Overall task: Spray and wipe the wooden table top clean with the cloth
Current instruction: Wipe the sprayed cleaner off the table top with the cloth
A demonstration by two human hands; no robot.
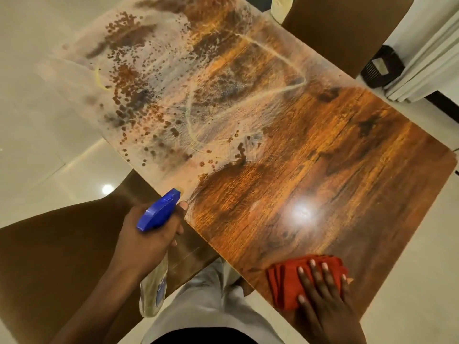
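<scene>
Right hand [323, 296] flat on cloth [285, 284]

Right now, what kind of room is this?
Probably a home dining area: a wooden table with brown chairs around it, on a shiny tiled floor, curtains nearby.

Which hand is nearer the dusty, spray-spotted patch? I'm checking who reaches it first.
Left. The left hand holds the spray bottle just below the patch; the right hand rests on the red cloth at the table's near corner.
</scene>
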